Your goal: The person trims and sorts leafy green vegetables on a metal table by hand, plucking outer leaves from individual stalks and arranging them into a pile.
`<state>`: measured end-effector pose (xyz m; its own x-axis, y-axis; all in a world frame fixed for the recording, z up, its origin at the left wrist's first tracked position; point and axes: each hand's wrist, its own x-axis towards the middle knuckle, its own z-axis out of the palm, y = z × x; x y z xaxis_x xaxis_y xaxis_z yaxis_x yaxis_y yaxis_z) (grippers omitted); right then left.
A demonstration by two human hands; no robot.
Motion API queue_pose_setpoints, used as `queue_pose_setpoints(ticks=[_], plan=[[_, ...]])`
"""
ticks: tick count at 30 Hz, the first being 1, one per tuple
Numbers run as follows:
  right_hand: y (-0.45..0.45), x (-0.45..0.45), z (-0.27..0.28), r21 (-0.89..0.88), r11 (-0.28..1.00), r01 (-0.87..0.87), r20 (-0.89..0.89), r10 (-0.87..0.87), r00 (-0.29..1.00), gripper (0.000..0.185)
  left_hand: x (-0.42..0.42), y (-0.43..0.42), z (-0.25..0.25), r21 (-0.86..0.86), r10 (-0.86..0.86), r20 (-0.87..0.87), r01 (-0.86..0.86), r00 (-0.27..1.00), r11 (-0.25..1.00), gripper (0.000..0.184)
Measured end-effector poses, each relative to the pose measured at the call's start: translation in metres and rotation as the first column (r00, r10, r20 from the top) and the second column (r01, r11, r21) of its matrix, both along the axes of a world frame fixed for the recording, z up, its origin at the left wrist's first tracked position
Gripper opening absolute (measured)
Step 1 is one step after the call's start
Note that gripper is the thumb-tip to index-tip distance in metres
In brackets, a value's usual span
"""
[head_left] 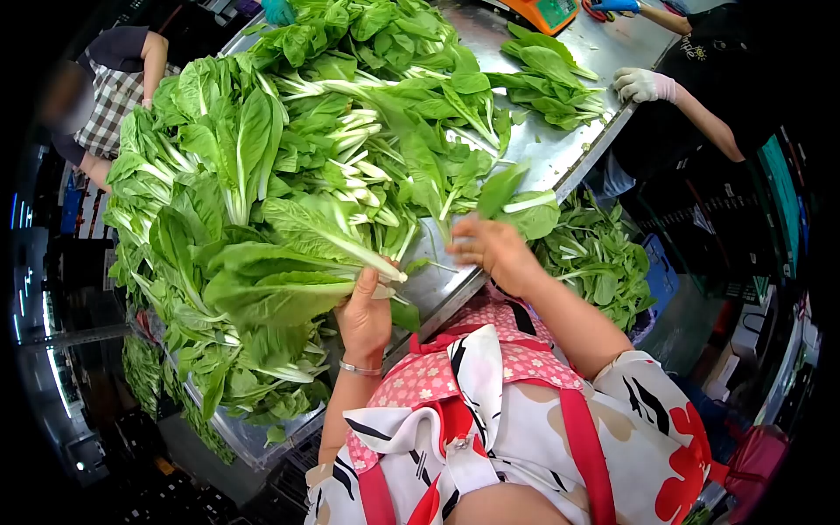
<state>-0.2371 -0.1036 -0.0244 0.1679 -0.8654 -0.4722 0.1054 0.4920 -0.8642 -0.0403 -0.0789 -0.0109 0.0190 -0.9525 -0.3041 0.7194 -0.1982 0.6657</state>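
Note:
My left hand (365, 317) is closed around the stem ends of a bunch of bok choy (297, 254). Its long green leaves fan out to the left over the pile, and the pale cut ends point right. My right hand (497, 252) is above the table's near edge, its fingers smeared by motion. A loose green leaf (503, 188) lies just beyond those fingers; whether they touch it I cannot tell. The big heap of bok choy (236, 149) covers much of the metal table (446, 262), with white stems bunched near its middle.
Across the table at upper left stands a person in a checked apron (118, 109). At right, another person's white-gloved hand (645, 86) rests on the table edge. An orange scale (542, 12) sits at the top. More greens (599, 262) fill a container below the right edge.

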Motion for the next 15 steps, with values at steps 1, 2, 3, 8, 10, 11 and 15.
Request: queue_pose_setpoints(ticks=[1,2,3,8,10,11,15], plan=[[-0.002,0.004,-0.006,0.003,1.000,0.000,0.001,0.000,1.000,0.039,-0.001,0.001,-0.002,0.003,0.000,0.001,0.000,1.000,1.000,0.031],[-0.004,0.009,-0.018,-0.312,0.940,-0.137,-0.521,-0.048,0.852,0.038,-0.004,0.002,-0.001,0.008,-0.012,-0.002,0.012,1.000,1.000,0.030],[-0.008,0.013,-0.028,-0.474,0.782,-0.405,-0.842,-0.266,0.470,0.036,-0.006,0.002,0.000,0.010,-0.024,-0.005,0.024,1.000,1.000,0.030],[-0.020,0.007,-0.048,-0.281,0.950,-0.140,-0.590,-0.056,0.805,0.027,-0.004,0.002,0.007,0.031,-0.087,-0.034,0.088,0.996,0.996,0.034],[-0.015,0.003,-0.028,-0.167,0.986,0.002,-0.262,-0.046,0.964,0.025,-0.003,0.002,0.002,0.064,-0.111,0.039,0.108,0.993,0.992,0.034],[-0.010,0.002,-0.018,-0.006,0.995,0.097,0.101,-0.096,0.990,0.023,-0.003,0.003,0.000,0.097,-0.139,0.113,0.128,0.984,0.987,0.035],[0.010,0.008,-0.005,-0.088,0.986,0.144,0.202,-0.124,0.972,0.024,-0.019,0.001,0.000,0.096,-0.138,0.156,0.124,0.978,0.988,0.038]])
